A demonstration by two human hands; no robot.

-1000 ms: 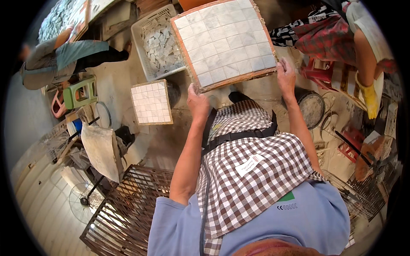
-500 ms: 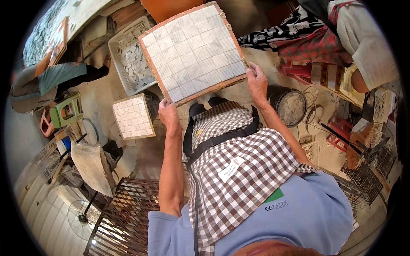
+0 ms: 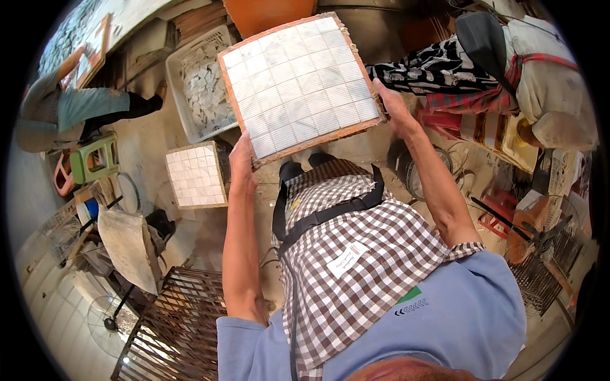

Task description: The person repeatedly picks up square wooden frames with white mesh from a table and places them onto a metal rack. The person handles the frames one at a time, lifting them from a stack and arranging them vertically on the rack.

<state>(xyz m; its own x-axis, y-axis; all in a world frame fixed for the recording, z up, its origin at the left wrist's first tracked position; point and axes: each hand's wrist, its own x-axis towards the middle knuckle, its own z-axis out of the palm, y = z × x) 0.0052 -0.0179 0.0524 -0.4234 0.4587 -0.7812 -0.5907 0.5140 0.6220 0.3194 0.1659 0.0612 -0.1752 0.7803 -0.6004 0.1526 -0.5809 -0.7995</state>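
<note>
While outstretched, both hands (image 3: 244,166) gripping tile board (image 3: 297,81).

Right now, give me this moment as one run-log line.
left hand: grips tile board lower-left edge | right hand: grips right edge | board: raised, tilted, full of white tiles | below: tile crate, second tile sheet

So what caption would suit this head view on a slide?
Both hands, left and right, hold up a tile board above a checked apron.

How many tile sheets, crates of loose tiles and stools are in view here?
Tile sheets: 2, the framed tile board held by the left hand and right hand, and a smaller tile sheet
Crate of loose tiles: 1
Green stool: 1
Total: 4
</note>
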